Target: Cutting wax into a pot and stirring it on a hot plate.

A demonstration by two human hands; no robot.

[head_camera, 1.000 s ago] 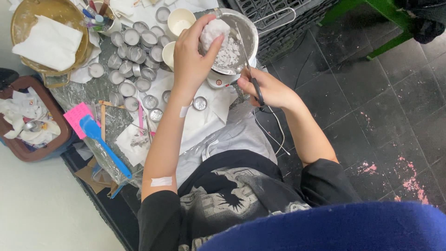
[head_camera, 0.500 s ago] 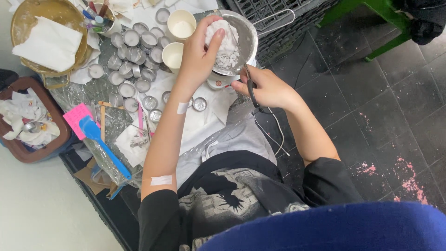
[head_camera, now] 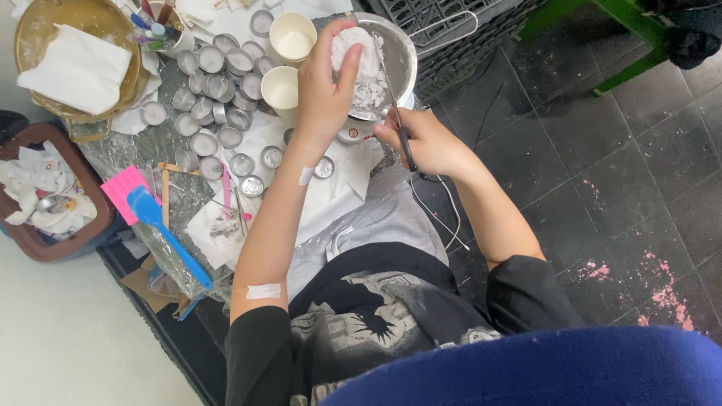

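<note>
Nearest to us lie our dark printed shirt and a blue cloth edge, and from there both forearms reach out toward the metal pot (head_camera: 395, 64), our landmark. Our right hand (head_camera: 425, 143) sits just on the near side of the pot, curled tight around the dark handle of a thin tool (head_camera: 398, 120), whose slim metal shaft slants up over the pot's rim. Our left hand (head_camera: 327, 83) is at the pot's left edge, fingers bent around a white lump (head_camera: 353, 53) that it holds above the pot's mouth; the lump looks chalky and rough. Inside the pot lie pale, flaky white shavings (head_camera: 372, 94), and the pot wall is dull grey metal, round and shallow.

Left of the pot stand two paper cups (head_camera: 292, 37), off-white and smooth. Further left of the pot, many small round metal tins (head_camera: 218, 83) crowd the surface (head_camera: 173, 143), shiny and shallow, some filled with white. Nearer us and left of the pot lie a blue spatula (head_camera: 162, 233) and a pink note (head_camera: 124, 188). Far left of the pot sit a brown tray of crumpled white cloths (head_camera: 41, 195) and a gold bowl (head_camera: 45, 30) holding a folded white paper. Beyond the pot is a black crate (head_camera: 444, 22) on the dark tiled floor (head_camera: 602, 165).
</note>
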